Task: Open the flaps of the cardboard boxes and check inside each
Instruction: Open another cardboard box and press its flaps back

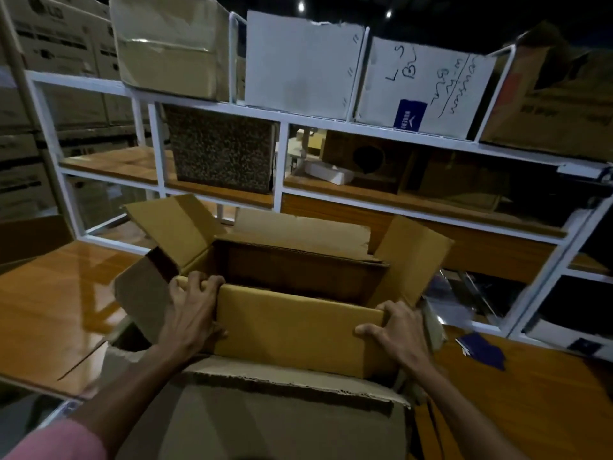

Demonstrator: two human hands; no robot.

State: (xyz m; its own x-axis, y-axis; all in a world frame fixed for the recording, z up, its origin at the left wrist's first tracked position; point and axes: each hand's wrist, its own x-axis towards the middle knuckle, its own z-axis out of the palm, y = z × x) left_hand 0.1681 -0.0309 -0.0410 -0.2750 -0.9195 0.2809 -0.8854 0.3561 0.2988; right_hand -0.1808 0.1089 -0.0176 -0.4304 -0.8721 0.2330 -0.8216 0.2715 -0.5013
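Observation:
An open brown cardboard box (298,260) sits in front of me on a wooden table. Its left, right and far flaps stand spread outward, and the inside looks dark. The near flap (298,330) is raised between my hands. My left hand (190,310) grips the near flap's left corner, fingers curled over its top edge. My right hand (396,330) grips its right corner the same way. Another cardboard box (265,416) with a torn edge lies below my arms, nearest to me.
A white metal shelf rack (282,127) stands behind the table, holding more cardboard boxes (172,44), a white box with handwriting (428,84) and a speckled box (222,151). A dark blue card (482,350) lies on the table (43,313) at right. Stacked cartons fill the far left.

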